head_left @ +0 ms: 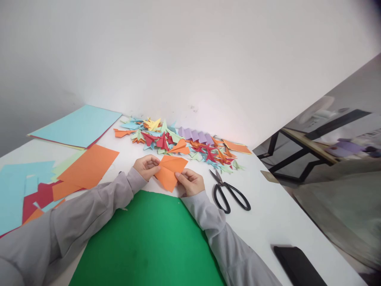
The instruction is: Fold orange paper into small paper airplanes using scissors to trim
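Observation:
A small creased square of orange paper (169,171) is held up between both hands, just beyond the far edge of a green sheet (149,238). My left hand (147,167) pinches its left corner between thumb and fingers. On its lower right edge, my right hand (190,182) grips with the thumb in front and the fingers partly hidden behind. Fold lines cross the paper. Directly behind it lies a heap of folded paper pieces (163,141) in red, orange, yellow, green and blue, with a pleated purple strip (196,136) among them.
Black-handled scissors (229,192) lie partly opened right of my right hand. Large blue sheets (79,125) rest at the back left, with orange sheets (89,167) and scraps nearer. A black flat object (297,264) is at the front right. The white wall (190,59) borders the table's back.

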